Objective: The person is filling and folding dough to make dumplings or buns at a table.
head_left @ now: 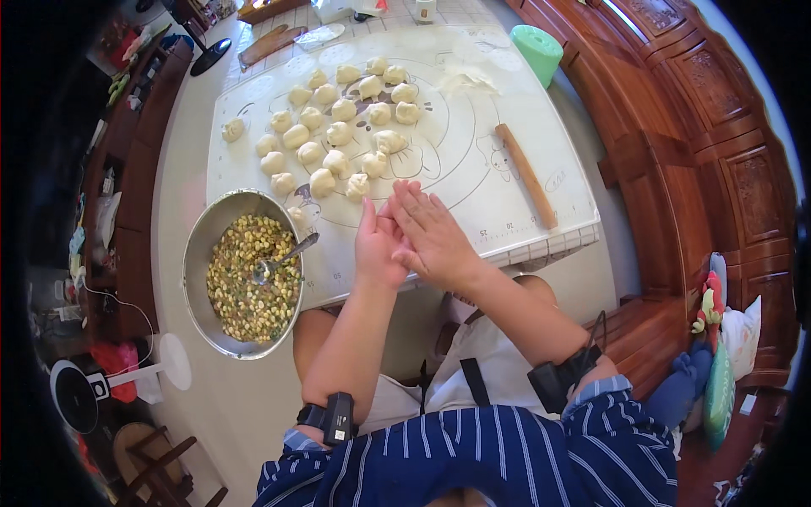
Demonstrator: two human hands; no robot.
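The metal bowl [196,283] looks glossy, the dough lumps [339,133] matt.

The worktop [241,173] carries dough lumps [343,110] at upper centre, apparently flour [467,82] near the top, a rolling pin [527,177] right of centre.

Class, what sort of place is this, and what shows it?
Probably a room in a home: carved wooden furniture and cushions are on the right, while dough pieces and a rolling pin lie on a table.
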